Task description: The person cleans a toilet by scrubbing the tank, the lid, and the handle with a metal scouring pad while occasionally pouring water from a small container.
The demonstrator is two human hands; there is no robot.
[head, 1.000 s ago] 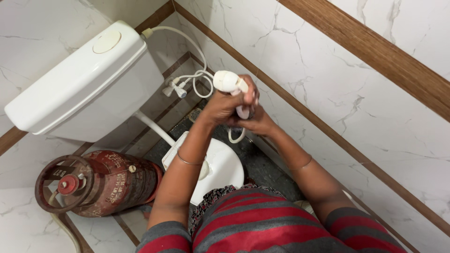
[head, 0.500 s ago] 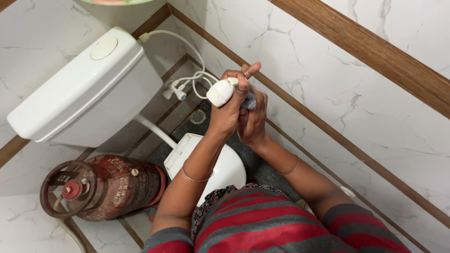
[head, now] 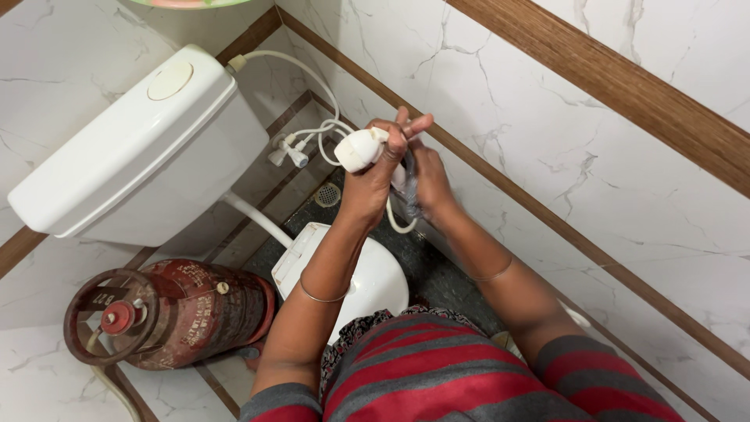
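Note:
My left hand [head: 373, 187] grips a white hand-held sprayer [head: 357, 149] and holds it up above the toilet, its head pointing left. The sprayer's white hose [head: 399, 225] loops down below both hands. My right hand [head: 428, 180] is pressed against the sprayer's handle from the right, closed on a small grey scrub pad [head: 409, 195]. The pad is mostly hidden between my hands. Both wrists wear thin bangles.
A white cistern [head: 141, 141] hangs on the marble wall at left, with a valve [head: 287, 152] and white hoses beside it. The closed white toilet lid [head: 375, 277] is below my hands. A rusty red gas cylinder [head: 176, 309] lies at lower left. A floor drain [head: 326, 195] sits behind the toilet.
The sprayer head has turned and dropped slightly to the left in my left hand. My right hand has slid along the handle with the pad, and the hose loop shows again.

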